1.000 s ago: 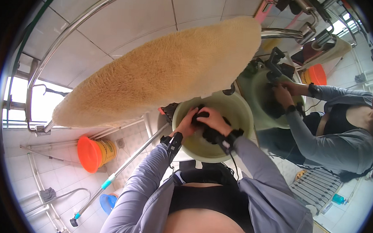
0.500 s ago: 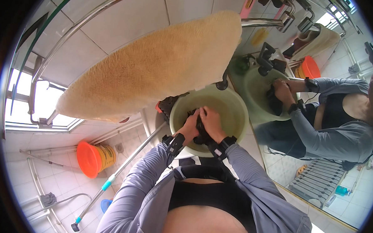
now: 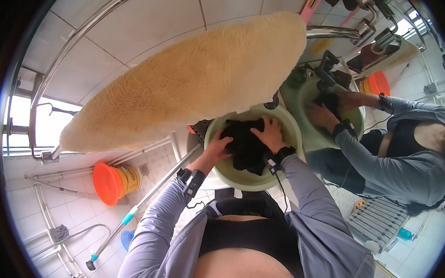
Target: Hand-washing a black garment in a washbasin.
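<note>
A black cloth garment lies spread out and bunched in a pale green basin. My left hand is at the garment's left edge, thumb and fingers apart, touching the cloth. At its upper right, my right hand rests with fingers spread over the cloth. Neither hand is closed round it. Whatever fingertips lie beneath the cloth are hidden. Both wrists wear black straps with small devices and cables.
A cream towel hangs from a metal rail just beyond the basin. To the right, a large mirror reflects my arms. A pole with a brush end leans at the left, near an orange bucket. Dark cloth sits beside the basin.
My hands were close together, squeezing the bunched garment. They have moved apart, and the garment now spreads wider between them.
</note>
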The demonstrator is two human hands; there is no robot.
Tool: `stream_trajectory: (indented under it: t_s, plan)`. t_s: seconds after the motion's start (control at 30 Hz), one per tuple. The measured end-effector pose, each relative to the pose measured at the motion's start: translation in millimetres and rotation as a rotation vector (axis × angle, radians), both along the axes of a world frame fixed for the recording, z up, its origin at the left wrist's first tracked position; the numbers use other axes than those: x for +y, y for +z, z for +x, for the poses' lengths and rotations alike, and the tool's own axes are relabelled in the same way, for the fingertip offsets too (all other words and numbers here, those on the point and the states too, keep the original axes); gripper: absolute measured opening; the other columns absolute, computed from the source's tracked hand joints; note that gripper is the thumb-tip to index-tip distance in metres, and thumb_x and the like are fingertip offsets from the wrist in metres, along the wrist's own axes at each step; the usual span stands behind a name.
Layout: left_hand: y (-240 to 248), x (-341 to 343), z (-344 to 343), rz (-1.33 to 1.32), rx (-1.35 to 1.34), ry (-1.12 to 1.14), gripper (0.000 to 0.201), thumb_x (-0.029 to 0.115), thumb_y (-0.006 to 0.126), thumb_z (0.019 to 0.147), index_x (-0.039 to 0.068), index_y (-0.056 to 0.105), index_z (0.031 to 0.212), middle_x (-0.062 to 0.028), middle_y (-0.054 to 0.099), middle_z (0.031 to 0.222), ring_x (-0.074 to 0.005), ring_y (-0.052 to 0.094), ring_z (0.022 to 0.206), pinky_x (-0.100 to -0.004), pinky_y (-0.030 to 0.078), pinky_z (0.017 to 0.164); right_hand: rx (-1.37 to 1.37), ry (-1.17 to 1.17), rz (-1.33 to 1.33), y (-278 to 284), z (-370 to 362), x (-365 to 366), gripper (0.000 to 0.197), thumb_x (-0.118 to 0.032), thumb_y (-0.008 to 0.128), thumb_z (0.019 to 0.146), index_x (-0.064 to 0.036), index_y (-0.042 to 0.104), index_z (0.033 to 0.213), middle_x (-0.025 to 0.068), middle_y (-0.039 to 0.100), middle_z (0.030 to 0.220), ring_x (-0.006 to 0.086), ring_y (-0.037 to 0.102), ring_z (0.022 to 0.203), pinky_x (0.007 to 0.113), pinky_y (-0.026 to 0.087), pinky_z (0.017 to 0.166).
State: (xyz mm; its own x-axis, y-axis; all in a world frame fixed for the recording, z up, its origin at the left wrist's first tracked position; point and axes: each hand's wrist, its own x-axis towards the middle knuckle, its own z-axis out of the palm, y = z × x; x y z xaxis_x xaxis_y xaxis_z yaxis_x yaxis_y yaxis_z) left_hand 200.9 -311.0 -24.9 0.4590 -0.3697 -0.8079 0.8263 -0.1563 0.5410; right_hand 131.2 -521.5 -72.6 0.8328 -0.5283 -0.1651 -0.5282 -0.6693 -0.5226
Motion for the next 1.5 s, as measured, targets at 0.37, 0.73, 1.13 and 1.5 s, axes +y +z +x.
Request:
stream_trajectory:
  t_s: [0.37, 0.73, 1.13, 1.5]
  plan:
    - [-105, -16, 16, 0.201, -0.489, -0.650, 0.067, 0.039, 0.061, 0.081, 0.020, 0.032, 0.139, -0.0260, 0.033, 0.137, -0.0383, 0.036, 0.125, -0.0451, 0.034, 0.100, 0.059, 0.266, -0.232, -69, 30, 17, 0.044, -0.030, 0.065, 0.075, -0.0084, 0.054, 0.112, 0.0172, 0.050, 0.114, 0.0375, 0.049, 0.105, 0.053, 0.042, 0.085]
    - [-78, 23, 10, -0.623, -0.199, -0.021, 0.059, 0.035, 0.059, 0.087, 0.017, 0.035, 0.138, -0.0030, 0.045, 0.130, -0.0156, 0.047, 0.113, -0.0291, 0.041, 0.090, -0.383, 0.295, 0.325, 93, -7, 120, 0.033, -0.027, 0.071, 0.072, -0.0040, 0.059, 0.092, 0.0160, 0.057, 0.081, 0.0340, 0.058, 0.076, 0.039, 0.046, 0.067]
    - [-11, -35, -25, -0.377, 0.114, 0.274, 0.034, 0.034, 0.060, 0.084, 0.007, 0.057, 0.104, -0.0067, 0.060, 0.093, -0.0232, 0.059, 0.086, -0.0378, 0.048, 0.076, -0.370, -0.090, 0.387, 77, -4, 81, 0.027, -0.023, 0.057, 0.082, -0.0040, 0.061, 0.101, 0.0185, 0.063, 0.093, 0.0370, 0.060, 0.087, 0.038, 0.047, 0.076]
    - [6, 8, -11, 0.091, -0.145, -0.068, 0.058, 0.035, 0.064, 0.081, 0.014, 0.041, 0.130, -0.0095, 0.046, 0.122, -0.0217, 0.051, 0.102, -0.0461, 0.043, 0.086, 0.112, 0.028, 0.045, 28, 0, -5, 0.034, -0.032, 0.058, 0.083, -0.0078, 0.059, 0.107, 0.0191, 0.062, 0.097, 0.0396, 0.058, 0.090, 0.045, 0.047, 0.076]
